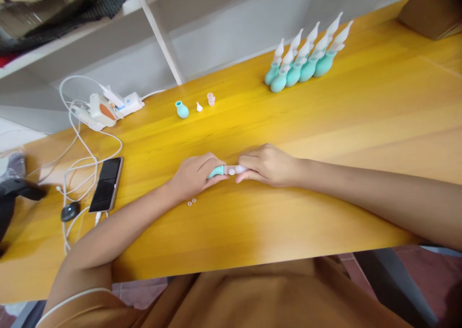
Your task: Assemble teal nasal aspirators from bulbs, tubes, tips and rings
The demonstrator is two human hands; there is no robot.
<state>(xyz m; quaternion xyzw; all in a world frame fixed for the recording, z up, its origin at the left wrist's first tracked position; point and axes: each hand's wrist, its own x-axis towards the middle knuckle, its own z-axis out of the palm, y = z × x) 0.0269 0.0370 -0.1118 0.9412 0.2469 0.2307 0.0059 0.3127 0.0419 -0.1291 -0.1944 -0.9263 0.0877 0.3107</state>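
Aspirator [225, 170] lies at the centre of the surface [325, 125], long axis running left to right, teal bulb end to the left, white nozzle pointing right. Left hand [193, 174]: fingers closed around the bulb end. Right hand [269, 165]: fingers closed around the nozzle. Two small rings [191, 202] rest just near of the left hand. Assembled units [306, 58] stand grouped at far right.

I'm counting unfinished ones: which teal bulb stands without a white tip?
The lone teal bulb beside the loose white tip; the clustered bulbs all carry tips.
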